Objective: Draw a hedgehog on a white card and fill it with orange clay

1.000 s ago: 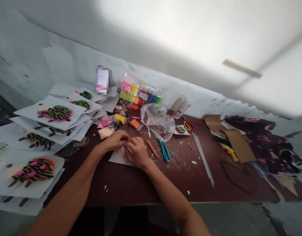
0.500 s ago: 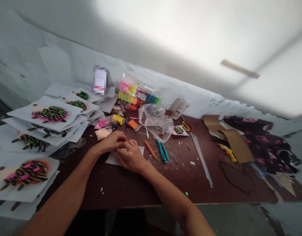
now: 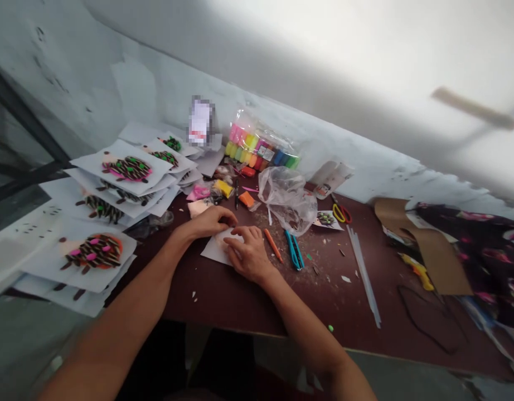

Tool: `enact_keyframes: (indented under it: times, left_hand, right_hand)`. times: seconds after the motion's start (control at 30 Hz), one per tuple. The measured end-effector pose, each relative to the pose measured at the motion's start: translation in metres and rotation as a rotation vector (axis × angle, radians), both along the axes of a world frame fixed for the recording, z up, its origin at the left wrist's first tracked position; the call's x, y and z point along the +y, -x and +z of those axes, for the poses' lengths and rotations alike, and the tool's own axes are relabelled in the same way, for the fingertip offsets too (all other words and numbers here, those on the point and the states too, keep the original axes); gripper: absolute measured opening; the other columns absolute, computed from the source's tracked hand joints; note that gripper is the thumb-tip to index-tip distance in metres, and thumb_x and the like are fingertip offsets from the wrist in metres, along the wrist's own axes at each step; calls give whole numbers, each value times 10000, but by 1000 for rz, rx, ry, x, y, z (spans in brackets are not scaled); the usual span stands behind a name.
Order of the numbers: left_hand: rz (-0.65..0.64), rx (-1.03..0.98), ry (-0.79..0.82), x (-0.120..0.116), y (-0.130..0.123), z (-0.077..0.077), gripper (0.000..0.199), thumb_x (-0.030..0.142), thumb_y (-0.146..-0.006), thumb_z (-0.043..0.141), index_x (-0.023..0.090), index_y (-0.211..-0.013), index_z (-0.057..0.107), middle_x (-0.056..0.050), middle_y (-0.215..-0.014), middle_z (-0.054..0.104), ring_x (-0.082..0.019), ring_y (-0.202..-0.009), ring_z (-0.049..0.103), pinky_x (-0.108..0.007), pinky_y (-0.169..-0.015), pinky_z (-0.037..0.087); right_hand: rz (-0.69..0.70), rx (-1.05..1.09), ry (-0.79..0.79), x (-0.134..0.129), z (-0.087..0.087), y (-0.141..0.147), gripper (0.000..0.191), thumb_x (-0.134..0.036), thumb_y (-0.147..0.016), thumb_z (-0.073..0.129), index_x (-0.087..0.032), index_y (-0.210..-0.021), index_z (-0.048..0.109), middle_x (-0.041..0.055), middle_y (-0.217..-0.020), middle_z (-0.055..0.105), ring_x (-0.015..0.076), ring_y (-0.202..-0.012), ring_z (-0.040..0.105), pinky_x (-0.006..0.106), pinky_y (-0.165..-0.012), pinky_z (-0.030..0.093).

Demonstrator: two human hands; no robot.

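Note:
A white sheet of paper (image 3: 215,252) lies on the dark red table in front of me, with a pale, peach-tinted patch on it between my hands. My left hand (image 3: 213,223) rests at the sheet's far left edge, fingers bent and thumb apart. From the right, my right hand (image 3: 251,253) reaches over the sheet, its fingers spread and touching the pale patch. Just behind my left hand lies a peach lump of clay (image 3: 199,208). An orange clay tool (image 3: 274,245) and a teal utility knife (image 3: 294,250) lie right of my right hand.
At left stand stacked sheets with clay hedgehogs (image 3: 127,166). Packs of coloured clay (image 3: 261,150) lean against the wall, behind a crumpled plastic bag (image 3: 288,197). Further right are scissors (image 3: 341,213), glue sticks (image 3: 363,278) and a yellow glue gun (image 3: 418,271).
The view has swung left, so everything sits further right. My hands have drawn slightly apart, my right fingers have spread, and the pale patch between them now shows.

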State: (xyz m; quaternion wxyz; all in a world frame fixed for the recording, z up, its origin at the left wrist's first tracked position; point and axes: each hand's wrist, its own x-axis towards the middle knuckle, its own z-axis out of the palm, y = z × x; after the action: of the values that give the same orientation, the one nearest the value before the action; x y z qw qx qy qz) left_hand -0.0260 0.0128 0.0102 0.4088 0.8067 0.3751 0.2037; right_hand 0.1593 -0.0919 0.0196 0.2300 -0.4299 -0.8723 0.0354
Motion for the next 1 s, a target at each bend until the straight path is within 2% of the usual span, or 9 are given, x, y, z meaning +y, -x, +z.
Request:
enact_keyframes:
  times: [0.33, 0.53, 0.8, 1.0]
  left_hand:
    - [-34, -37, 44, 1, 0, 6, 346, 31, -651, 543, 125, -903, 761, -48, -895, 765, -182, -850, 683, -253, -780, 497]
    - [-47, -14, 59, 0, -1, 8, 281, 45, -660, 561, 132, -847, 751, -22, -783, 735, -159, -739, 646, -242, -710, 462]
    - [-15, 12, 34, 2, -1, 4, 321, 69, -648, 588, 147, -906, 762, -37, -876, 758, -180, -820, 660, -243, -733, 470]
    - [-29, -5, 34, 3, 0, 3, 300, 87, -657, 592, 146, -898, 762, -39, -880, 759, -181, -823, 665, -244, -733, 484]
  right_hand:
    - [9, -131, 52, 2, 3, 7, 333, -295, -965, 565, -263, -1266, 703, 116, -1188, 580, 261, -1093, 460, 431, -983, 328]
    - [19, -193, 60, 6, 5, 13, 322, -334, -982, 539, -239, -1247, 695, 118, -1176, 567, 260, -1071, 451, 431, -989, 319]
    - [48, -277, 54, 5, 9, 22, 282, -330, -993, 523, -211, -1199, 674, 119, -1153, 572, 265, -1065, 431, 429, -979, 305]
    - [53, -248, 54, 3, 7, 22, 279, -321, -990, 527, -217, -1203, 673, 115, -1144, 583, 265, -1058, 442, 437, -981, 307]
